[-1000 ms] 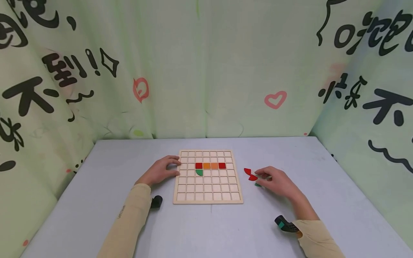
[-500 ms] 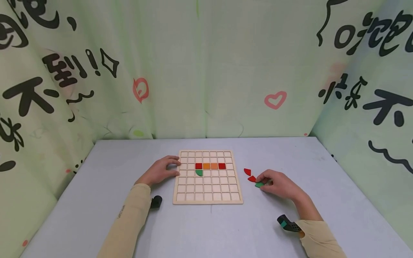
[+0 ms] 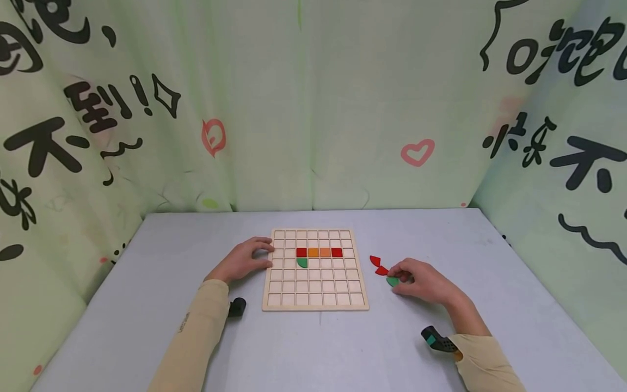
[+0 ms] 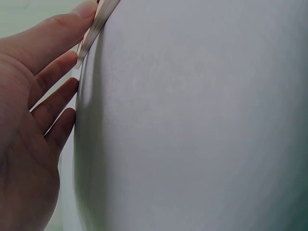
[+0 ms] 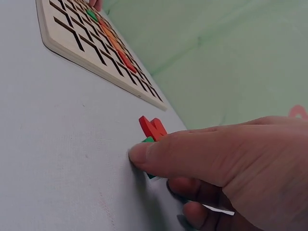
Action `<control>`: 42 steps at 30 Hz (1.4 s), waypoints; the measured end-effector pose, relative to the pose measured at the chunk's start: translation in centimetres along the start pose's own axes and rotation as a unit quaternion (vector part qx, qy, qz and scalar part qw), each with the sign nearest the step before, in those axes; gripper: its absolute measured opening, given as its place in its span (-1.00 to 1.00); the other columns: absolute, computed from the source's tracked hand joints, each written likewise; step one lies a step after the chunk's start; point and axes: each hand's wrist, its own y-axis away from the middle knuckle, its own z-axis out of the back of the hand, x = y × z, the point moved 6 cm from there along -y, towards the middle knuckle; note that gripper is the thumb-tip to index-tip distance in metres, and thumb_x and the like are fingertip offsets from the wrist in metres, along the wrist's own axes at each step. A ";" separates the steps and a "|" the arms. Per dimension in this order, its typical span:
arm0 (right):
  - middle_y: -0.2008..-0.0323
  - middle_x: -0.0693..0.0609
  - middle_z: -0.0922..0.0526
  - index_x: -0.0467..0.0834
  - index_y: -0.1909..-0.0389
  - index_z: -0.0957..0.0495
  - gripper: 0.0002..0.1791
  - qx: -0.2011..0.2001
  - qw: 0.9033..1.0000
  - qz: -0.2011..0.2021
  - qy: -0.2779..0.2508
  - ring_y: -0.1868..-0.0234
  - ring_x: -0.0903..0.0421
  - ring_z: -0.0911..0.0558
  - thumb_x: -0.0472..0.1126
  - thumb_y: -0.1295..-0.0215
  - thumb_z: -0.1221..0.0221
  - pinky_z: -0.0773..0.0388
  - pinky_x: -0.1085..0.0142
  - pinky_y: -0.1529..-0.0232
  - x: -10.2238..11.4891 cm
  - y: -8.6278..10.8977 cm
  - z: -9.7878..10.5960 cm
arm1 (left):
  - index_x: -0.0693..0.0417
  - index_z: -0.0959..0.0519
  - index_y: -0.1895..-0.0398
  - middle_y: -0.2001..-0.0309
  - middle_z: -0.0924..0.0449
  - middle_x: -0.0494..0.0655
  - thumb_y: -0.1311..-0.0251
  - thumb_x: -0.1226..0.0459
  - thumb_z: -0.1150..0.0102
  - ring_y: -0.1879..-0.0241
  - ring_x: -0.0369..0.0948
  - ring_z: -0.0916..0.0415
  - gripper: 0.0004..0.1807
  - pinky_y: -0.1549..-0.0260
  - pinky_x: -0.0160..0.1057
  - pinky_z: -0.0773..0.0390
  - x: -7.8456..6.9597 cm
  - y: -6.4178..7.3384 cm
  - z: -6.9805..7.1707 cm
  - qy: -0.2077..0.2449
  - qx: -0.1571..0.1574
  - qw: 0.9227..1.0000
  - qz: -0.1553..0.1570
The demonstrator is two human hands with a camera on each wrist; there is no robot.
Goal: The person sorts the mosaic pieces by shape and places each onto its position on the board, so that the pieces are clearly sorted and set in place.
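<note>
A wooden grid board (image 3: 315,307) lies on the table with red and orange squares in one row and a green quarter-circle piece (image 3: 302,263) just below them. My left hand (image 3: 243,258) rests at the board's left edge, its fingers fairly straight and the fingertips on the frame. Right of the board, my right hand (image 3: 423,280) pinches another green piece (image 3: 392,281) with rounded edge between thumb and fingers, low over the table. In the right wrist view the thumb covers most of this green piece (image 5: 148,139). Two red quarter-circle pieces (image 3: 375,261) lie close beside those fingertips.
The white table (image 3: 313,354) ends at a pale green curtain (image 3: 313,109) with printed characters and hearts. A black wrist camera (image 3: 237,307) sits at the left wrist, and a black and green one (image 3: 436,340) at the right.
My right hand has drawn back slightly toward me, and its fingers have closed on the green piece. The nearer red piece has shifted slightly left. My left hand stays at the board.
</note>
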 end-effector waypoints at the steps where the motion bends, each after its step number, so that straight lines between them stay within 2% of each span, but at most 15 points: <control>1: 0.23 0.09 -0.56 -0.19 0.09 -0.62 -0.72 0.002 1.000 0.004 -0.001 0.22 0.11 -0.48 -0.28 -0.15 -0.36 -0.55 0.34 0.22 0.1 0.0 0.0 | 0.13 -0.59 -0.14 -0.37 -0.33 -0.01 -0.19 0.21 -0.34 -0.42 0.03 -0.14 -0.56 -0.39 0.04 -0.17 0.0 0.0 0.0 0.000 -0.001 1.000 0.000; 10: 0.23 0.11 -0.57 -0.19 0.07 -0.62 -0.72 0.009 1.000 0.027 -0.009 0.22 0.11 -0.50 -0.30 -0.17 -0.34 -0.55 0.37 0.22 0.5 0.0 0.3 | 0.10 -0.59 -0.14 -0.37 -0.33 -0.03 -0.19 0.19 -0.35 -0.42 0.02 -0.14 -0.56 -0.39 0.04 -0.17 0.2 -0.3 0.1 -0.002 -0.003 1.000 0.003; 22: 0.21 0.12 -0.61 -0.16 0.04 -0.66 -0.72 0.009 1.000 0.010 -0.010 0.22 0.16 -0.52 -0.27 -0.21 -0.33 -0.57 0.38 0.18 0.6 -0.2 0.4 | 0.12 -0.60 -0.12 -0.37 -0.33 -0.02 -0.18 0.21 -0.35 -0.42 0.04 -0.14 -0.57 -0.39 0.06 -0.16 -0.1 -0.1 0.3 0.004 -0.006 1.000 0.000; 27: 0.18 0.13 -0.63 -0.12 0.05 -0.68 -0.73 -0.007 0.999 0.033 -0.021 0.23 0.20 -0.53 -0.28 -0.20 -0.33 -0.57 0.38 0.17 1.3 -0.2 0.4 | 0.13 -0.60 -0.12 -0.37 -0.34 0.00 -0.19 0.22 -0.35 -0.42 0.04 -0.14 -0.57 -0.39 0.05 -0.16 0.0 -0.1 0.3 0.002 -0.006 1.000 0.000; 32: 0.14 0.12 -0.63 -0.08 0.05 -0.69 -0.73 -0.005 0.999 0.047 -0.026 0.21 0.21 -0.53 -0.26 -0.20 -0.34 -0.57 0.39 0.17 1.9 -0.2 0.1 | 0.13 -0.60 -0.12 -0.37 -0.34 0.00 -0.19 0.22 -0.35 -0.42 0.03 -0.14 -0.57 -0.39 0.04 -0.17 0.1 -0.1 0.1 0.002 -0.006 1.000 0.003; 42: 0.23 0.11 -0.60 -0.19 0.07 -0.67 -0.74 -0.024 0.998 0.051 -0.011 0.26 0.22 -0.52 -0.32 -0.20 -0.33 -0.57 0.38 0.22 3.7 -0.9 -0.8 | 0.13 -0.60 -0.12 -0.37 -0.34 -0.01 -0.18 0.22 -0.35 -0.42 0.03 -0.14 -0.57 -0.39 0.04 -0.18 0.1 0.0 0.0 0.006 -0.007 1.000 0.003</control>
